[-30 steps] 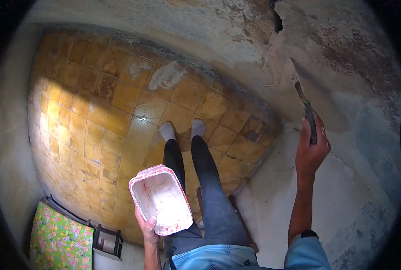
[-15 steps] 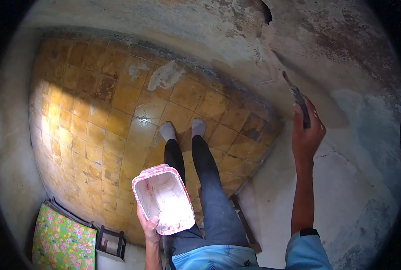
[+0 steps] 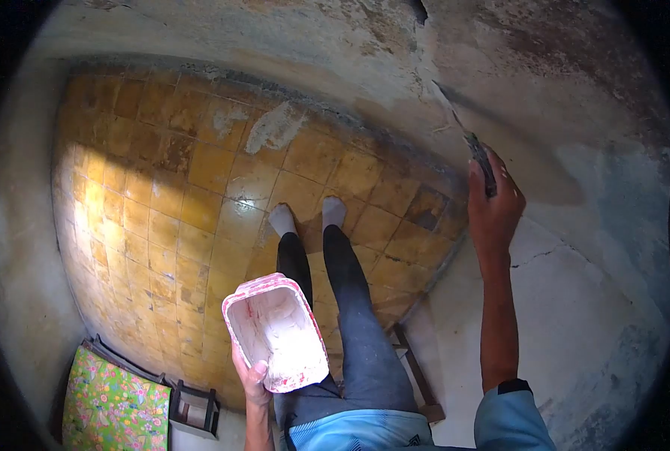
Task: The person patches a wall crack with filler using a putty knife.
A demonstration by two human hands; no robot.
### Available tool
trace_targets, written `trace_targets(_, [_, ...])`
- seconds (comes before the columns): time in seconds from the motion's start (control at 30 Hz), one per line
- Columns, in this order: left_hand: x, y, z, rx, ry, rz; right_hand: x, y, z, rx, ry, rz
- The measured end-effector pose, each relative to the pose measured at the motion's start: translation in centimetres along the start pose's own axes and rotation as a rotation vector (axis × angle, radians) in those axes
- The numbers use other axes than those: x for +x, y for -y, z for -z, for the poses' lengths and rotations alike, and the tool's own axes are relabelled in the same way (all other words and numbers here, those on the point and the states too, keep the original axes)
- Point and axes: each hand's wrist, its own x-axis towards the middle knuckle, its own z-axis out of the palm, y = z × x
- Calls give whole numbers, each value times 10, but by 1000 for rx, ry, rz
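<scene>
My left hand point(image 3: 252, 379) grips the side of a pink plastic tub point(image 3: 276, 331), thumb over the rim. White plaster coats the tub's inner walls and bottom, and its mouth tilts up toward me. Out to the right, my right hand point(image 3: 496, 201) is closed around the dark handle of a putty knife point(image 3: 449, 105). Its thin blade, seen nearly edge-on, points up and left, with the tip right by the stained wall point(image 3: 500, 113). A strip of smooth filler runs down the wall near the tip, below a dark hole point(image 3: 419, 10).
My feet stand on worn yellow floor tiles point(image 3: 185, 218), close to the wall's base. A wooden chair-like frame point(image 3: 194, 406) and a green flowered cloth point(image 3: 117, 398) are at the lower left. Dark wood point(image 3: 417, 376) stands behind my leg.
My right hand and the putty knife have moved up and left along the wall. More of the blade now shows. The tub stays almost where it was in my left hand.
</scene>
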Motion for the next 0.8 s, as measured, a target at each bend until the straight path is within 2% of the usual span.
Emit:
trace_targets(0.17, [0,-2,0,-25,20,3,-30,1,35,8,-98,-10])
trace_targets(0.27, [1,0,-1,-51,51,-42,-35,9,55,15,-10,-60])
trace_targets(0.47, [0,6,-2,-53,16,-58,19,66,63,155,54,89])
trace_targets(0.67, [2,5,-6,-50,41,-56,58,61,76,166,21,255])
trace_targets(0.8, [1,9,1,-77,70,-58,70,57,87,-20,10,254])
